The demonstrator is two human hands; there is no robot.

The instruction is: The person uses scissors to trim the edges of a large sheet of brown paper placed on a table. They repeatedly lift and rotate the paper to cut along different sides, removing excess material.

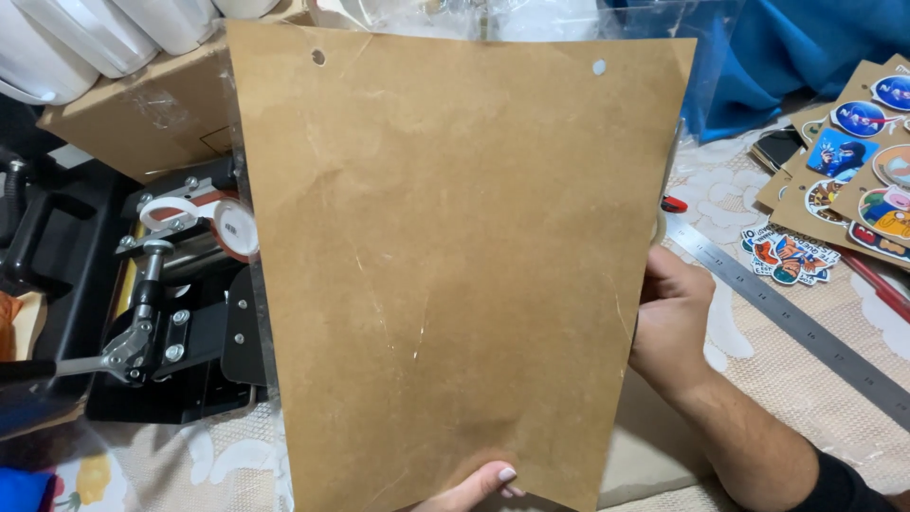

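The brown card sheet (pixel 445 256) filled the centre, upright. At four o'clock the right hand (pixel 671 318) pinched its edge; at six the left hand (pixel 479 488) gripped the bottom. Steadying both edges seemed wise. A ruler (pixel 787 318) lay at three.

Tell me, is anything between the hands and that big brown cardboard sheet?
Nothing visible: the right hand grips the large brown cardboard sheet at its right edge, and the left hand holds its bottom edge directly.

lace tablecloth (pixel 758 379) | blue cloth (pixel 806 47) behind | even indoor light
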